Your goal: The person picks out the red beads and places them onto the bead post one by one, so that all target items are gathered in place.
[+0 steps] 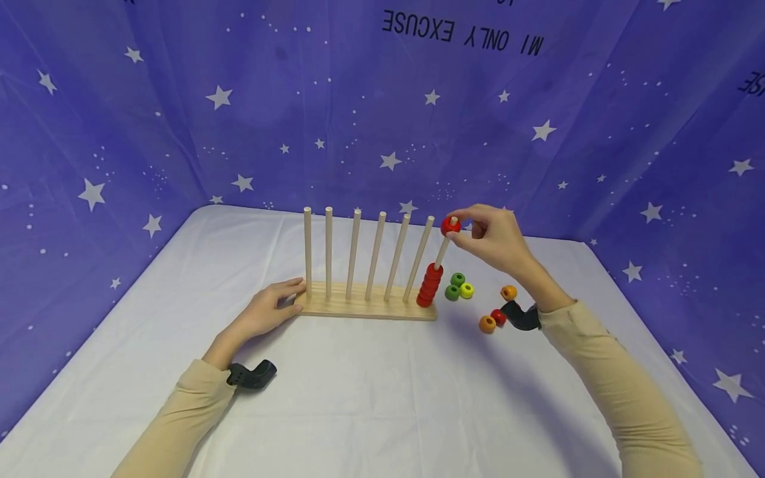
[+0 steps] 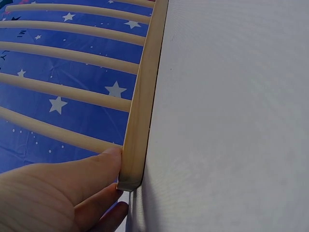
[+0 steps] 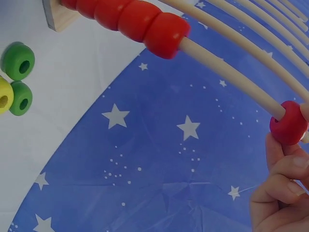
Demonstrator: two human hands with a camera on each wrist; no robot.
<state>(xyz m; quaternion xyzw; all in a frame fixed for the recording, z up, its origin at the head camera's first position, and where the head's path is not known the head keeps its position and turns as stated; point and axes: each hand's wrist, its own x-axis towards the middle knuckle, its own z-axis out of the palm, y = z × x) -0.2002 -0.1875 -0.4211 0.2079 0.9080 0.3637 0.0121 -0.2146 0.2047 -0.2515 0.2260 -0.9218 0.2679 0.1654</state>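
"Right hand pinching a red bead round the rightmost peg, near its tip!"

"Left hand gripping the wooden rack by its left end!"

"Long base running left to right, pegs upright, wide counter stretching before its front edge!"

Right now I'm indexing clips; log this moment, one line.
right hand: pinches round red bead around tip of rightmost pale wooden peg; below: stacked red beads; left hand: holds rectangular pale wooden base by left end
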